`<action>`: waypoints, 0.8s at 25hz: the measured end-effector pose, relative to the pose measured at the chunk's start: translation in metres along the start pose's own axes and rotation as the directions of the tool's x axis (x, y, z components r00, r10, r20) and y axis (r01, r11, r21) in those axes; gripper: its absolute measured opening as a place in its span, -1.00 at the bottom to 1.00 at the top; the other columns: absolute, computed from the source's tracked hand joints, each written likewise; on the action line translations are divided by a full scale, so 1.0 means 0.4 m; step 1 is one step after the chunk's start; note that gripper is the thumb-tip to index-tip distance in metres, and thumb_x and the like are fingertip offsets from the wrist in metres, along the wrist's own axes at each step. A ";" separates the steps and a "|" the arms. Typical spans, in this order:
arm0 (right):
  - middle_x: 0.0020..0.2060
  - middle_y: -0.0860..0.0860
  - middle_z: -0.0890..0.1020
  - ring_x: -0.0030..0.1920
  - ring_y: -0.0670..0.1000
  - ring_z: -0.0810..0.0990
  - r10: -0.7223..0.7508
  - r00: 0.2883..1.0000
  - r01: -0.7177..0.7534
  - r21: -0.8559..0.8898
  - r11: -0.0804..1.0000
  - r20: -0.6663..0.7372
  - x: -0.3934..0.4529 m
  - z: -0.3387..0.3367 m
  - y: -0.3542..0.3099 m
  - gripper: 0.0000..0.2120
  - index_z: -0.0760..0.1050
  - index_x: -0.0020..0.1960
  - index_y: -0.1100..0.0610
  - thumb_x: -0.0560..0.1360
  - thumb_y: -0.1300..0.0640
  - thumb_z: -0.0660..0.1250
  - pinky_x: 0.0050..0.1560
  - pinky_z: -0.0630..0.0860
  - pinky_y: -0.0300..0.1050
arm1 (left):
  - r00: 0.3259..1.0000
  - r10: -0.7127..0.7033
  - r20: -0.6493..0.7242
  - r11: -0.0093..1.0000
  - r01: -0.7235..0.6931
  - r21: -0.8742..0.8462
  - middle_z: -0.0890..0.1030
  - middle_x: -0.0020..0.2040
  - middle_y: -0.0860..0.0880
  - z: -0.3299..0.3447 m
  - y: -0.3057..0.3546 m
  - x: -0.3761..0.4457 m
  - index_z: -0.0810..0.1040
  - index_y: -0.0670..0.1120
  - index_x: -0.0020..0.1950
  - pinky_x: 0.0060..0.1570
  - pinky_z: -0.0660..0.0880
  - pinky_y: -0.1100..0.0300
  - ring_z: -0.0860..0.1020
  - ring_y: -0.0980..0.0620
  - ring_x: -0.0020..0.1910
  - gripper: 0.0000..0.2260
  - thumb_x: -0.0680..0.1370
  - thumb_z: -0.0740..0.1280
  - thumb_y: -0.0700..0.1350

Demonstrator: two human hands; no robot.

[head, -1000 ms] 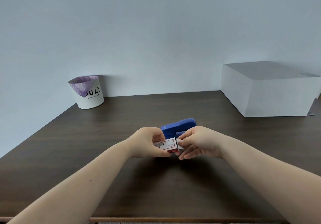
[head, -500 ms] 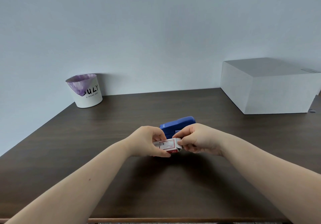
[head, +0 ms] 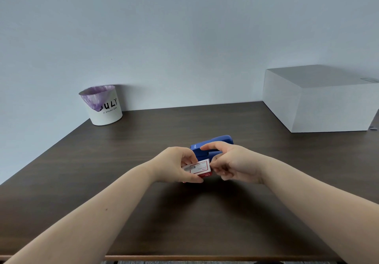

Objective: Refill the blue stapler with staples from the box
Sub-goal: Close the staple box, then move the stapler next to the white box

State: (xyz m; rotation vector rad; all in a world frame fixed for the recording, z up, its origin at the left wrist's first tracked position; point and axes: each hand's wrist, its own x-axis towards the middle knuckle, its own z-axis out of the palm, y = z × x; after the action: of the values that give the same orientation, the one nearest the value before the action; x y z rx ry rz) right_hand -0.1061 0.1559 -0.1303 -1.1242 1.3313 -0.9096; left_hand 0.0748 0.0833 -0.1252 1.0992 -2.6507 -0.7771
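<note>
A small white and red staple box (head: 200, 168) is held just above the dark table in my left hand (head: 176, 164), thumb under its near edge and fingers on its left end. My right hand (head: 231, 162) pinches the box's right end with curled fingers, its index finger stretched out over the stapler. The blue stapler (head: 214, 144) lies on the table directly behind both hands, its near part hidden by them. The box's inside is not visible.
The dark wooden table (head: 184, 212) runs to a front edge at the bottom. A white bin (head: 104, 108) with a purple liner stands at the back left. A large white box (head: 320, 99) sits at the back right by the wall.
My right hand has shifted its grip on the box's right end, and its index finger has lifted and stretched over the stapler. The left hand keeps its hold on the box.
</note>
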 end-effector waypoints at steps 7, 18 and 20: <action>-0.22 0.09 0.61 -0.38 -0.05 0.47 0.003 0.992 -0.037 -0.275 0.961 -0.123 -0.003 -0.002 0.001 -0.72 0.42 0.17 0.05 0.50 0.21 0.34 -0.43 0.42 -0.25 | 0.999 0.040 -0.023 0.988 -0.036 0.148 0.59 -0.03 0.09 0.008 0.011 0.003 0.57 0.00 0.08 -0.03 0.50 0.27 0.55 0.10 -0.03 -0.59 0.32 0.50 0.12; 0.08 0.11 0.61 0.08 0.14 0.55 -0.362 0.886 -0.023 -0.809 0.588 -0.288 0.110 -0.005 -0.011 -0.69 0.44 0.20 0.18 0.54 0.04 0.17 0.03 0.48 -0.01 | 0.997 0.072 -0.008 0.914 -0.063 0.401 0.53 0.00 0.16 0.031 0.017 0.035 0.51 0.11 0.15 -0.01 0.48 0.16 0.48 0.13 0.00 -0.45 0.26 0.39 0.35; 0.05 0.10 0.62 0.05 0.14 0.56 -0.366 0.874 -0.074 -0.833 0.548 -0.319 0.130 -0.008 -0.018 -0.69 0.48 0.13 0.16 0.55 -0.02 0.15 -0.05 0.46 -0.03 | 0.995 0.085 -0.054 0.916 -0.056 0.398 0.56 0.01 0.18 0.020 0.016 0.032 0.51 0.13 0.16 0.00 0.49 0.15 0.51 0.13 0.01 -0.48 0.30 0.34 0.36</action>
State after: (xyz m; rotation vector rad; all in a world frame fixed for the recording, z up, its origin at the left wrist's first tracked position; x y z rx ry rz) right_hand -0.1050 0.1038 -0.1364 -1.8538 2.2334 -0.6660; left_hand 0.0589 0.0813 -0.1293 1.0804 -2.8413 -0.1804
